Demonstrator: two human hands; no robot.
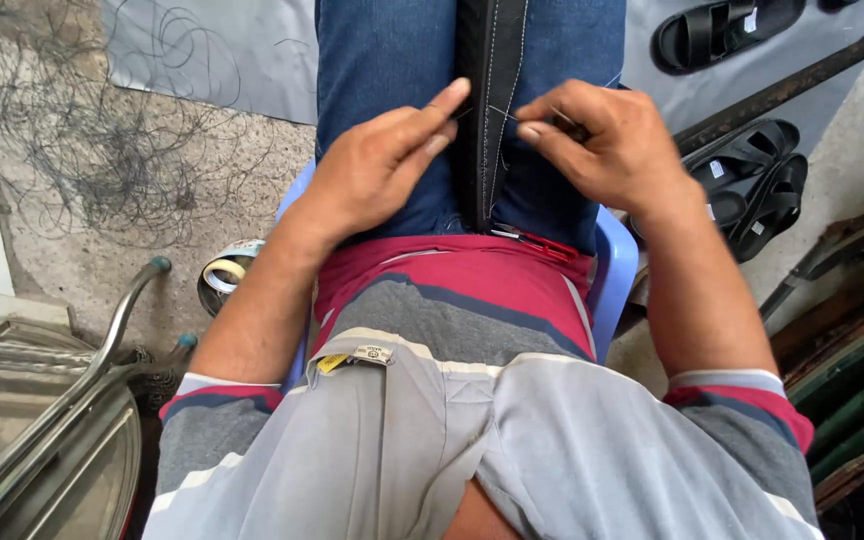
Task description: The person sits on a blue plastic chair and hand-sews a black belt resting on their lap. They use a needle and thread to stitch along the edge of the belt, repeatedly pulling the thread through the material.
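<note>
Nearest the camera, a striped shirt (472, 330) in grey, red and white, with a small label at its hem; below the lap edge, a blue plastic chair (614, 275) showing at either side; on the lap, blue jeans (392, 60) with a long black strap (489, 100) edged in pale stitching lying along the gap between the thighs, its far end cut off by the top of the frame; a small red-handled tool (542, 243) lying across the near end of the strap, mostly hidden by cloth.

Left hand (382, 165): fingers half curled, forefinger and thumb pinched at the left edge of the strap. Right hand (607, 140): fingers bent and closed on a thin item at the right edge of the strap; a fine thread runs between the two hands; the item itself too small to make out.

Beside the left forearm, a roll of tape (227, 272) on the concrete floor (82, 230); loose dark threads (102, 140) scattered farther off; a metal frame (72, 370) at lower left, partly cut off.

Far right, black sandals (752, 185) on the floor and another pair (722, 30) on a grey sheet, with a dark bar (802, 80) between them.
</note>
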